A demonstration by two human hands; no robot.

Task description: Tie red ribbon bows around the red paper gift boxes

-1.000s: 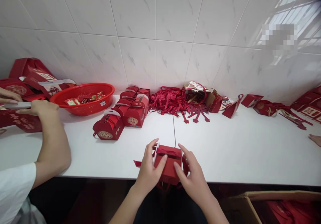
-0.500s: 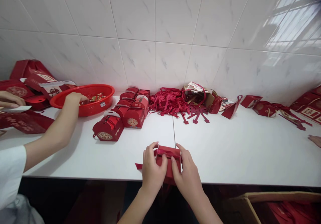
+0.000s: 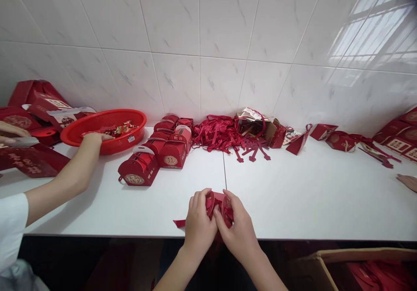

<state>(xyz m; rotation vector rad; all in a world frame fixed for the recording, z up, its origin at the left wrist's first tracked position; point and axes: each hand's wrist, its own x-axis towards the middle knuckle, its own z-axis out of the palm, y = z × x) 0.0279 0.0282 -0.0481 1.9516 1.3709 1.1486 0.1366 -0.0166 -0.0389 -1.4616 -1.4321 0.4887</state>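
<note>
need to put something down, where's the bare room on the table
The widest bare stretch of white table runs from the right hand to another person's hand at the right edge. A smaller patch lies between the co-worker's forearm, the grouped red boxes and the left hand. It is crowded along the tiled wall, around the red basket and ribbon pile.

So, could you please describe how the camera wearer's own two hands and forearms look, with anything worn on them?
The left hand and right hand are ungloved, with no ring, watch or bracelet visible. The left forearm and right forearm are uncovered up to the picture's edge: no sleeve or marking shows there.
</note>
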